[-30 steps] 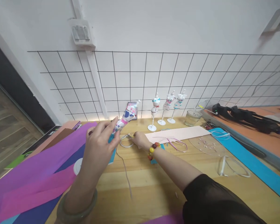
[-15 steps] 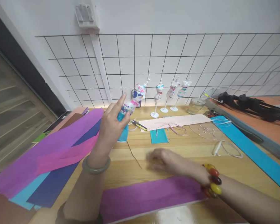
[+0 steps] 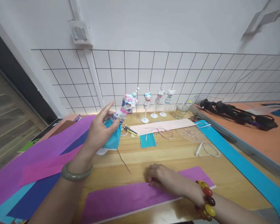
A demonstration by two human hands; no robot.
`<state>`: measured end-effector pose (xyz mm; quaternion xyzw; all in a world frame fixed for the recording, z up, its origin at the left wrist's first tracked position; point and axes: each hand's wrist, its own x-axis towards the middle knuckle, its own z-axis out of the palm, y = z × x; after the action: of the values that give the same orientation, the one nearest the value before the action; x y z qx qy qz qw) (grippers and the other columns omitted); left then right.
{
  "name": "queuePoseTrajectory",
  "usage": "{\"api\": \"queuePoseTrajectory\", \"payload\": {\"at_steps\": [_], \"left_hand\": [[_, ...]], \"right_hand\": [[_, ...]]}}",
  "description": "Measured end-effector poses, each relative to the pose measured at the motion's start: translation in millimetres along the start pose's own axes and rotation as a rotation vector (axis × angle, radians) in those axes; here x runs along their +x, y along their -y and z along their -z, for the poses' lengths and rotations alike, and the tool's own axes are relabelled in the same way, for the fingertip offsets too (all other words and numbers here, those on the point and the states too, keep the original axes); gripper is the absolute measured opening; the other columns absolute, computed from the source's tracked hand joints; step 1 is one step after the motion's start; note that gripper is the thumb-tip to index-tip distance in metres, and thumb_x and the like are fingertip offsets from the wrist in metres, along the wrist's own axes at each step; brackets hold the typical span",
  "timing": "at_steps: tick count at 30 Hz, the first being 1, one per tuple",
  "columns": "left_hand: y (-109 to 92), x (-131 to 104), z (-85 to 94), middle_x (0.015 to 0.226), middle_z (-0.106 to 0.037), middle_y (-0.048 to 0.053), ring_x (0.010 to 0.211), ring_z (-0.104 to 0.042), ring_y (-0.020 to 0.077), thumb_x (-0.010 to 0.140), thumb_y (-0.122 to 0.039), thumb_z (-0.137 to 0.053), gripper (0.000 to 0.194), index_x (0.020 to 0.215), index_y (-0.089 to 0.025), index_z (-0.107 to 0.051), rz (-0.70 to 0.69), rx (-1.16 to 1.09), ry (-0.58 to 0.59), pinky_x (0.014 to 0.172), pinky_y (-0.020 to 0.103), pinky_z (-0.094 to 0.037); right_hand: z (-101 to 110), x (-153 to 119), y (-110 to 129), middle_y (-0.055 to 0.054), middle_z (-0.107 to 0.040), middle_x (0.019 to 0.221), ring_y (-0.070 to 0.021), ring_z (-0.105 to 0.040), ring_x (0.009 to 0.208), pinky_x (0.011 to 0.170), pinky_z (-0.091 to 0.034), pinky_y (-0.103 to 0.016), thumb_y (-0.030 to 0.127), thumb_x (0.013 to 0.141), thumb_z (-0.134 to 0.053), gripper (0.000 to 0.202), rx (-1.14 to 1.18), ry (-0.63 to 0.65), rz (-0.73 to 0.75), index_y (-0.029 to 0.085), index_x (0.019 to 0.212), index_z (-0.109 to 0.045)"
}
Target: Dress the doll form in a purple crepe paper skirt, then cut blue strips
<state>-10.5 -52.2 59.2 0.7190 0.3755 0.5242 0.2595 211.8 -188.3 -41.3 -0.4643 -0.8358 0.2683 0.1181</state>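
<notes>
My left hand (image 3: 99,130) is closed around the waist of a small dress form (image 3: 129,102), which tilts to the right, its index finger pointing up. Splashes of pink, blue and white colour its torso, and a bright blue paper skirt (image 3: 112,139) hangs below. A thin brown cord (image 3: 124,161) trails on the table beneath the skirt. At the upper edge of a purple crepe paper strip (image 3: 116,200), my right hand (image 3: 161,176) rests with fingers curled in. What those fingers hold, if anything, is hidden.
Several small dress forms (image 3: 146,104) stand by the wall grid. A yellow cutter (image 3: 132,131), a pale pink strip (image 3: 163,126) and a teal square (image 3: 147,140) lie before them. Crepe sheets (image 3: 49,146) pile at left; a long blue strip (image 3: 235,158) and a glass jar (image 3: 181,111) are right.
My right hand has come down onto the purple strip's upper edge, its fingers curled. The dress form stays in my left hand. The camera view has shifted right and up.
</notes>
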Motion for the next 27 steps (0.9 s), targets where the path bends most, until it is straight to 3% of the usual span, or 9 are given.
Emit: {"api": "queuePoseTrajectory", "payload": {"at_steps": [3,6,9,12,15,18,23,27], "left_hand": [[2,-1,-1.7,0.097,-0.057,0.002,0.093,-0.056,0.0156,0.074,-0.029,-0.065,0.062,0.132,-0.027,-0.044,0.052,-0.130,0.041,0.084,0.029,-0.045],[7,-2,-10.2,0.096,-0.060,0.003,0.093,-0.058,0.0168,0.074,-0.028,-0.064,0.061,0.131,-0.023,-0.044,0.131,-0.300,0.087,0.082,0.030,-0.046],[14,1,-25.7,0.104,-0.062,0.006,0.099,-0.057,0.0188,0.073,-0.027,-0.064,0.056,0.126,-0.019,-0.049,0.198,-0.428,0.087,0.084,0.030,-0.045],[20,5,-44.5,0.110,-0.062,0.008,0.100,-0.058,0.0198,0.073,-0.025,-0.064,0.050,0.121,-0.018,-0.053,0.245,-0.524,0.085,0.083,0.030,-0.045],[22,10,-62.2,0.107,-0.064,0.007,0.096,-0.059,0.0199,0.071,-0.023,-0.064,0.048,0.118,-0.017,-0.056,0.309,-0.575,0.069,0.081,0.031,-0.046],[22,14,-76.5,0.107,-0.065,0.007,0.097,-0.059,0.0200,0.069,-0.021,-0.064,0.045,0.114,-0.017,-0.059,0.336,-0.580,0.063,0.082,0.031,-0.046],[26,14,-93.3,0.107,-0.065,0.007,0.096,-0.060,0.0198,0.068,-0.021,-0.064,0.042,0.110,-0.017,-0.061,0.352,-0.624,0.115,0.082,0.032,-0.046],[32,11,-101.9,0.103,-0.066,0.006,0.094,-0.060,0.0196,0.068,-0.022,-0.065,0.040,0.108,-0.018,-0.061,0.391,-0.619,0.130,0.081,0.032,-0.047]], "right_hand": [[21,-23,-17,-0.001,-0.065,0.076,-0.0132,-0.057,0.069,0.065,-0.040,-0.022,0.007,0.075,-0.049,0.019,-0.051,0.003,-0.093,0.018,0.078,-0.063],[39,-51,-50,0.000,-0.065,0.073,-0.0128,-0.056,0.063,0.056,-0.036,-0.021,0.005,0.070,-0.047,0.021,-0.105,0.026,-0.238,0.018,0.074,-0.062],[50,-73,-85,-0.001,-0.064,0.069,-0.0138,-0.056,0.059,0.050,-0.032,-0.022,0.005,0.067,-0.045,0.023,-0.181,0.026,-0.427,0.018,0.077,-0.061],[52,-78,-105,-0.003,-0.066,0.072,-0.0155,-0.059,0.062,0.053,-0.035,-0.023,0.005,0.069,-0.045,0.027,-0.234,-0.011,-0.476,0.017,0.087,-0.061],[49,-67,-100,-0.005,-0.066,0.076,-0.0168,-0.060,0.067,0.060,-0.039,-0.025,0.003,0.071,-0.043,0.025,-0.267,-0.041,-0.398,0.017,0.082,-0.061],[46,-55,-81,-0.005,-0.066,0.084,-0.0174,-0.060,0.079,0.070,-0.042,-0.026,0.001,0.073,-0.043,0.027,-0.159,-0.012,-0.227,0.018,0.082,-0.062],[46,-52,-52,-0.004,-0.064,0.105,-0.0175,-0.058,0.096,0.085,-0.042,-0.027,0.007,0.073,-0.060,0.033,0.127,0.087,-0.110,0.020,0.103,-0.063],[34,-51,-28,-0.003,-0.063,0.109,-0.0173,-0.053,0.105,0.092,-0.037,-0.028,0.012,0.072,-0.069,0.036,0.187,0.165,0.055,0.023,0.106,-0.063]]}}
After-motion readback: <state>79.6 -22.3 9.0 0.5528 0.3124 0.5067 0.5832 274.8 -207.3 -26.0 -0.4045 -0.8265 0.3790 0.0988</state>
